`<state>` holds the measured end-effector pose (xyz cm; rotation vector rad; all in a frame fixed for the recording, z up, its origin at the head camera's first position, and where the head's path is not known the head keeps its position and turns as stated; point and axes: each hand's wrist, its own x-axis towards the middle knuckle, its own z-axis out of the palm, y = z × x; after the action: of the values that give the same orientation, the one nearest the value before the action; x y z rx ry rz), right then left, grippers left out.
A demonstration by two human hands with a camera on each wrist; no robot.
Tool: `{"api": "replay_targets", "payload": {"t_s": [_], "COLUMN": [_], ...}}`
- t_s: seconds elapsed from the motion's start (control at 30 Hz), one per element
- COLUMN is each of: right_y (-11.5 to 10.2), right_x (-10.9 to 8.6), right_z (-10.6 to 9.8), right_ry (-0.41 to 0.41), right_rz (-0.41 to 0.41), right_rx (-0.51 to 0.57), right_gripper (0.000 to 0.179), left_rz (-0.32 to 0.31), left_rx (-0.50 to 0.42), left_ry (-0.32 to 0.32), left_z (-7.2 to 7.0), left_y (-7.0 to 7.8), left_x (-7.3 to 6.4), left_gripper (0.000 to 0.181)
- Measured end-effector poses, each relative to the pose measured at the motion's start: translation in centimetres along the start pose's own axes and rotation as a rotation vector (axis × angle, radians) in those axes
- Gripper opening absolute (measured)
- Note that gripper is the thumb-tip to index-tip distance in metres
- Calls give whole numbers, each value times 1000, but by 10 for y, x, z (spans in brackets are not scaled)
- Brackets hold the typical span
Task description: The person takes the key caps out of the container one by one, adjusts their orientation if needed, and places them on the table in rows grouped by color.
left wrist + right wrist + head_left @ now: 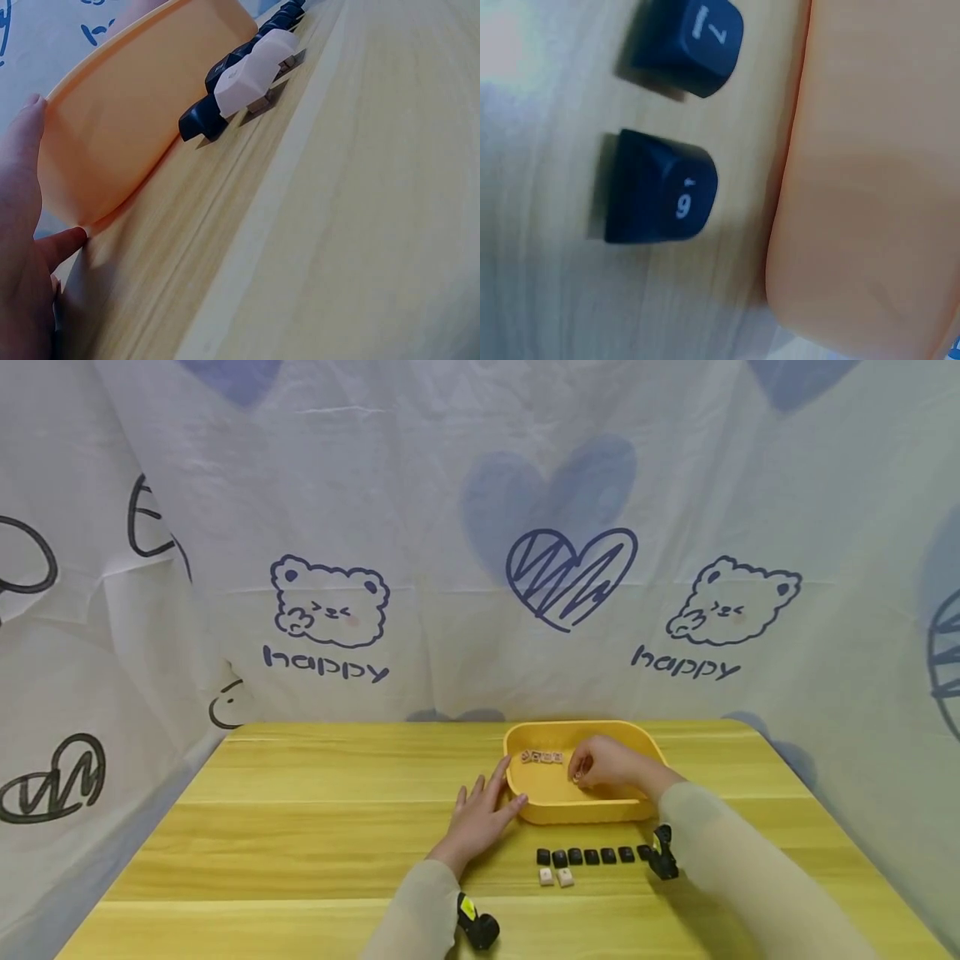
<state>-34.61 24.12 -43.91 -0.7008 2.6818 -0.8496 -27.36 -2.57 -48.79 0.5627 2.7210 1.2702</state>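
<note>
A yellow plastic basket stands at the back right of the table. Against its left side rests my left hand, fingers spread and nearly straight; in the left wrist view the thumb touches the rim and a finger meets the base. My right hand reaches inside and pinches a small pale keycap, mostly hidden by the fingers. Several pale keycaps sit in a short row on the basket's floor, left of that hand.
In front of the basket runs a row of black keycaps, one marked 9 and another marked 7. Two white keycaps lie nearer me. The wooden table ends at a printed cloth behind.
</note>
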Motion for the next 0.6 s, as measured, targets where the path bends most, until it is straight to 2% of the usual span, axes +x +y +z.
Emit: {"api": "replay_targets", "payload": {"t_s": [0.3,0.6], "right_y": [-9,-15], "right_x": [-12,-23], "right_z": [-7,-18], "right_ry": [37,57], "right_rz": [-53,-174], "right_rx": [-43,-50], "right_gripper": [11,13], "left_rz": [7,9], "left_rx": [3,12], "left_ry": [1,-2], "left_z": [-1,-1], "left_y": [1,1], "left_x": [0,1], "left_gripper": [73,76]}}
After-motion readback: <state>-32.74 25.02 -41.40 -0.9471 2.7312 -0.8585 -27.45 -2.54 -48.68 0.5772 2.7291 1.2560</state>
